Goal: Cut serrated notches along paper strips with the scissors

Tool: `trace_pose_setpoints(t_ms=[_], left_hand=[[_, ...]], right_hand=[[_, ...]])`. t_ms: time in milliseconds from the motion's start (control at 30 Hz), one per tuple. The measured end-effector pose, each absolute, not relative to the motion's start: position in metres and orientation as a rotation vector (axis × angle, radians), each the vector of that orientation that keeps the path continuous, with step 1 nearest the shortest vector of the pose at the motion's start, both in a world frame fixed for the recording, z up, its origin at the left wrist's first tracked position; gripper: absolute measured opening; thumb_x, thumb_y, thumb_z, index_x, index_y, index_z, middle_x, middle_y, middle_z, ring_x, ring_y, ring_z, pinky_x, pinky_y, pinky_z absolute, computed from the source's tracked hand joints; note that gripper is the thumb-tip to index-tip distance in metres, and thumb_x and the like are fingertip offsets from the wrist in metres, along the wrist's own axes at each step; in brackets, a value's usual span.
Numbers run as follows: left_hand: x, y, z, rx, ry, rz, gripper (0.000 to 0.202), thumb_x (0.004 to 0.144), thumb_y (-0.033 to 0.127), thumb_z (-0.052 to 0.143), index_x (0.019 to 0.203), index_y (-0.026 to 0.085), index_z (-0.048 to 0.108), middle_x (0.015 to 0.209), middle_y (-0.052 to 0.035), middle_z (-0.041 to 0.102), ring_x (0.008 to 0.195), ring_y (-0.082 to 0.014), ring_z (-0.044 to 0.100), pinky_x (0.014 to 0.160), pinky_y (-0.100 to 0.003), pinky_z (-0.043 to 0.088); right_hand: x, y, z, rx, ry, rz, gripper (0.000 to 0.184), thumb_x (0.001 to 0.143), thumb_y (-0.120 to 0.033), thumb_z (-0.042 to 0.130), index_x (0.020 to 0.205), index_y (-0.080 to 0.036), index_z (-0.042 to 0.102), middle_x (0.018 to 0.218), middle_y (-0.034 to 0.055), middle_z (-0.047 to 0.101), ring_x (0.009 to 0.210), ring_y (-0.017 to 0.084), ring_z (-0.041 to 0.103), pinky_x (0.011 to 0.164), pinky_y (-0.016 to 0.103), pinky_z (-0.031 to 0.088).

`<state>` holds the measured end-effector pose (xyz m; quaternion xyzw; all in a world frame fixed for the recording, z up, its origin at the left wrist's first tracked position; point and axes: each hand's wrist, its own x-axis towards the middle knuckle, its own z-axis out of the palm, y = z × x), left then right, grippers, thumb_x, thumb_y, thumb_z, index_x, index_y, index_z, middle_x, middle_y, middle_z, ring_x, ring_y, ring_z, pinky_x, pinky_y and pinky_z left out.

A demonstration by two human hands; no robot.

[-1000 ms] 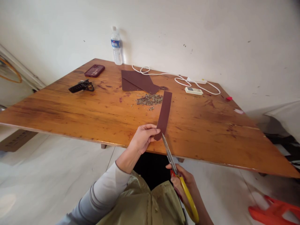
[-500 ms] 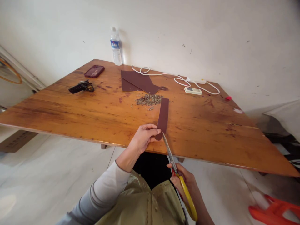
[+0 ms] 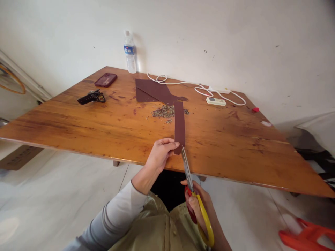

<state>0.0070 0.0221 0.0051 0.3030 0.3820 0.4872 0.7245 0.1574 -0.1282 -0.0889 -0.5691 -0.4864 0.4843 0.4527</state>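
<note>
My left hand [image 3: 160, 153] pinches the near end of a long dark brown strip [image 3: 179, 122] and holds it up over the wooden table [image 3: 78, 122]. My right hand [image 3: 199, 205] grips scissors [image 3: 195, 198] with yellow and red handles. The blade tips meet the strip's near end, just right of my left fingers. The strip now stands almost straight away from me, its far end over a small pile of grey-brown cuttings [image 3: 163, 111].
Larger brown sheets [image 3: 153, 90] lie beyond the cuttings. A water bottle [image 3: 129, 52], a dark red phone [image 3: 106, 80], a black tool [image 3: 91, 97], a white cable [image 3: 183, 83] and a white remote [image 3: 216, 101] sit further back. An orange object [image 3: 306, 238] lies on the floor at right.
The strip has swung from leaning right to nearly straight ahead. The scissors and my right hand have shifted slightly left and towards me.
</note>
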Motion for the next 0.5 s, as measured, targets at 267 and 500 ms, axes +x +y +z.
trace_pose_setpoints(t_ms=[267, 500], left_hand=[[0.007, 0.022, 0.005, 0.673, 0.850, 1.075, 0.018, 0.056, 0.025, 0.081, 0.056, 0.015, 0.066, 0.055, -0.0008, 0.061, 0.053, -0.0108, 0.053, 0.057, -0.026, 0.040], [0.008, 0.022, 0.005, 0.676, 0.853, 1.067, 0.018, 0.056, 0.026, 0.080, 0.056, 0.015, 0.065, 0.054, -0.0008, 0.060, 0.054, -0.0109, 0.053, 0.057, -0.026, 0.038]], right_hand=[[0.152, -0.128, -0.066, -1.401, -1.152, 1.268, 0.045, 0.086, -0.059, 0.064, 0.108, -0.020, 0.066, 0.062, -0.0061, 0.041, 0.048, 0.010, 0.027, 0.042, 0.022, 0.020], [0.150, -0.131, -0.064, -1.452, -1.152, 1.247, 0.036, 0.090, -0.052, 0.059, 0.106, -0.020, 0.065, 0.059, -0.0078, 0.037, 0.047, 0.011, 0.028, 0.041, 0.022, 0.022]])
